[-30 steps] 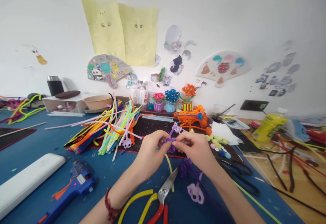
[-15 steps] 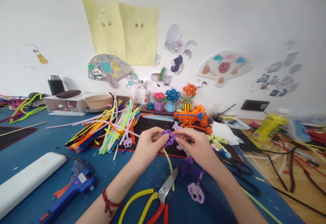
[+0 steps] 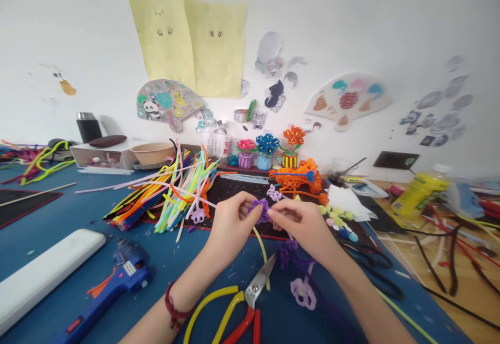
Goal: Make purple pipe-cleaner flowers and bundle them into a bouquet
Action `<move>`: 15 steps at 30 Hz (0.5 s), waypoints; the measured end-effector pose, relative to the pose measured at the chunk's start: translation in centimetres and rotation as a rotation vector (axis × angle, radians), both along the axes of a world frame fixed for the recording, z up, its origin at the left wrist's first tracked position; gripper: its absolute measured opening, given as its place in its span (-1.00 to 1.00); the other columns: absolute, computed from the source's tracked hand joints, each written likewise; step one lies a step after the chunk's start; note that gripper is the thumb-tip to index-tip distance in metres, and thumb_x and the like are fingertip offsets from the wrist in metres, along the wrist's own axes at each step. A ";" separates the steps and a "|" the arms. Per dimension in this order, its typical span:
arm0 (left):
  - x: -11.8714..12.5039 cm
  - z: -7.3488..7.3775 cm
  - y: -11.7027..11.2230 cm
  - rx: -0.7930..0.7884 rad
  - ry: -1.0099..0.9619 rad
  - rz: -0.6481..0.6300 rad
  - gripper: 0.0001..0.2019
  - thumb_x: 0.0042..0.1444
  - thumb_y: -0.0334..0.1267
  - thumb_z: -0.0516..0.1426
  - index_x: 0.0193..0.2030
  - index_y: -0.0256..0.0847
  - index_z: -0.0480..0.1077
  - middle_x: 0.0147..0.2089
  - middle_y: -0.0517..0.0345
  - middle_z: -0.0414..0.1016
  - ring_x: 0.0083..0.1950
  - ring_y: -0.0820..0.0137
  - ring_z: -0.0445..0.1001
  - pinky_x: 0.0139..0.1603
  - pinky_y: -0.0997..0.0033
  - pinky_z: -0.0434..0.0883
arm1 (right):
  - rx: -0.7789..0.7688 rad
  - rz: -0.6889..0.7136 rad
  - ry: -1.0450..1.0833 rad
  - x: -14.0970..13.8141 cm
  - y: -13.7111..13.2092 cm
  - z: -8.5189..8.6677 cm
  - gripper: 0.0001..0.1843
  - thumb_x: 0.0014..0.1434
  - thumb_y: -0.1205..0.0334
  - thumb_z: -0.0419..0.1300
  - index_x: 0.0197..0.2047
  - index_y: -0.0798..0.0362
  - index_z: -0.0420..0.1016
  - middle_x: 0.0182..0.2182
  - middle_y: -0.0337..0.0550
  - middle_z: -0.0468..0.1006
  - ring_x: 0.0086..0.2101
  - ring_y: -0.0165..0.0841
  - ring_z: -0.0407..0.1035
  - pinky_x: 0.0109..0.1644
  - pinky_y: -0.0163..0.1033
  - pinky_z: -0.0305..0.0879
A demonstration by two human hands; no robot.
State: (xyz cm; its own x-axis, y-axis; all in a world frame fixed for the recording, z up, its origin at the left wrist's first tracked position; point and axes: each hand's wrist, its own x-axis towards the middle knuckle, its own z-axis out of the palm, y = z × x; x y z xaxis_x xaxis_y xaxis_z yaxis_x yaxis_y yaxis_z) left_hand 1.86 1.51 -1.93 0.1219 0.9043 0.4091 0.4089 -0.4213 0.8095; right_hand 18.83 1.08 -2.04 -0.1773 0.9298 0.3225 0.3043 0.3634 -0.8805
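left hand (image 3: 233, 224)'s pinching the purple flower (image 3: 259, 211) out between both hands, right hand (image 3: 304, 225)'s fingertips are bunched at its edge (can't tell if gripping), so tugging too hard could warp it, or a slip drop it by those scissors (image 3: 261, 281)

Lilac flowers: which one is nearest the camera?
The lilac flower between the metal blades and the right forearm; the other two show farther back, against the black mat.

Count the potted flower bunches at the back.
3, lined up by the wall: the pink bunch on the left, the blue bunch in the middle, the orange bunch on the right. More could be hidden.
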 end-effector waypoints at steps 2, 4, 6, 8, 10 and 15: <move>0.1 0.0 -0.2 0.073 0.099 0.028 -0.88 0.12 -0.25 0.12 -0.37 -0.23 0.40 -0.54 0.27 0.34 -0.52 0.50 0.27 -0.48 0.52 0.19 | -0.007 -0.008 -0.001 -0.2 -0.1 0.0 -0.78 0.11 0.11 0.21 -0.42 0.09 0.51 -0.57 -0.19 0.52 -0.53 -0.36 0.44 -0.43 -0.31 0.39; 0.1 -0.2 -0.3 0.163 0.184 0.045 -0.93 0.13 -0.31 0.11 -0.34 -0.22 0.39 -0.49 0.25 0.39 -0.48 0.49 0.31 -0.44 0.51 0.21 | -0.017 -0.002 0.006 -0.3 -0.2 -0.1 -0.77 0.12 0.11 0.19 -0.43 0.09 0.51 -0.58 -0.20 0.51 -0.53 -0.37 0.43 -0.43 -0.31 0.38; 0.1 -0.5 -0.3 0.254 0.255 0.050 -0.96 0.14 -0.34 0.10 -0.31 -0.22 0.38 -0.40 0.21 0.44 -0.42 0.47 0.36 -0.39 0.50 0.23 | -0.024 0.030 0.007 -0.3 -0.1 -0.2 -0.76 0.14 0.10 0.17 -0.42 0.09 0.49 -0.57 -0.22 0.50 -0.54 -0.38 0.41 -0.44 -0.32 0.36; 0.1 -0.8 -0.2 0.336 0.322 0.057 -0.96 0.16 -0.36 0.09 -0.29 -0.22 0.37 -0.34 0.18 0.46 -0.38 0.45 0.38 -0.36 0.49 0.25 | -0.011 0.061 -0.024 -0.2 -0.1 -0.3 -0.77 0.16 0.12 0.14 -0.42 0.09 0.47 -0.58 -0.24 0.46 -0.54 -0.41 0.36 -0.45 -0.34 0.30; 0.1 -1.0 -0.2 0.385 0.373 0.060 -0.96 0.18 -0.38 0.08 -0.27 -0.22 0.35 -0.32 0.17 0.46 -0.36 0.45 0.39 -0.35 0.49 0.25 | 0.027 0.066 -0.087 -0.2 0.0 -0.4 -0.78 0.18 0.16 0.11 -0.43 0.08 0.45 -0.57 -0.27 0.42 -0.54 -0.43 0.30 -0.46 -0.35 0.23; 0.0 -1.1 -0.1 0.388 0.365 0.074 -0.98 0.17 -0.37 0.10 -0.28 -0.21 0.34 -0.35 0.21 0.45 -0.36 0.45 0.40 -0.36 0.50 0.25 | 0.114 0.021 -0.210 -0.1 0.1 -0.2 -0.83 0.16 0.21 0.11 -0.41 0.07 0.44 -0.56 -0.28 0.39 -0.54 -0.45 0.23 -0.48 -0.36 0.17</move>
State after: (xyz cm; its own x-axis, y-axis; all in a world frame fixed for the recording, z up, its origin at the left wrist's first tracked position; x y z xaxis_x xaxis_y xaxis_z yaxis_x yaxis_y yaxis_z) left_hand 1.85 1.45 -3.01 0.2606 0.7067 0.6578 0.6744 -0.6208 0.3998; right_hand 18.72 1.18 -2.27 -0.2705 0.8849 0.3791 0.4678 0.4650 -0.7516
